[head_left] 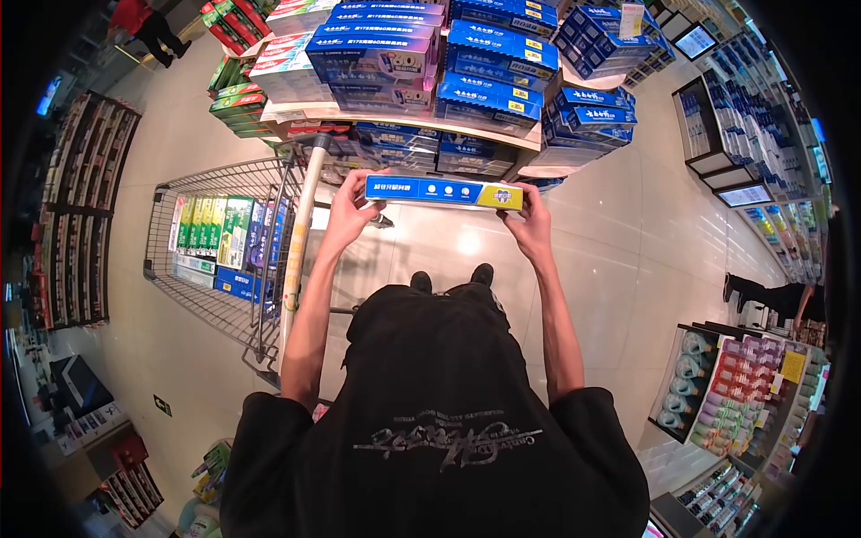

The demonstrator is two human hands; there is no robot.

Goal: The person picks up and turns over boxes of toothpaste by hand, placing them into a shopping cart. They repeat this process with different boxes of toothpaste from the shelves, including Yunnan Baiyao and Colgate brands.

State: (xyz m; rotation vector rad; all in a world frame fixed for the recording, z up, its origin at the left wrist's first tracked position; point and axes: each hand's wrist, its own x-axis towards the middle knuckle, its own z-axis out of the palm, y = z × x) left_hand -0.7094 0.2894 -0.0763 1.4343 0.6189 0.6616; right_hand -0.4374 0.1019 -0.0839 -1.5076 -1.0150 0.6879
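A long blue toothpaste box [421, 190] with a yellow-green end is held level in front of me. My left hand [352, 212] grips its left end, and my right hand [530, 219] grips the right end, fingers behind and thumbs toward me. Just beyond the box stands a display shelf [404, 111] stacked with blue toothpaste boxes [489, 94] and purple-blue boxes [377, 58]. To the left of my left arm is a wire shopping cart [211, 314] with several boxes [215, 233] in it, green and white ones and blue ones.
The cart's handle [300, 238] runs close beside my left forearm. Red and green boxes [242, 108] fill the display's left side. Shelves with hanging packets [735, 125] and bottles [740, 386] line the right. A person [148, 27] stands far left, another person [771, 296] at right.
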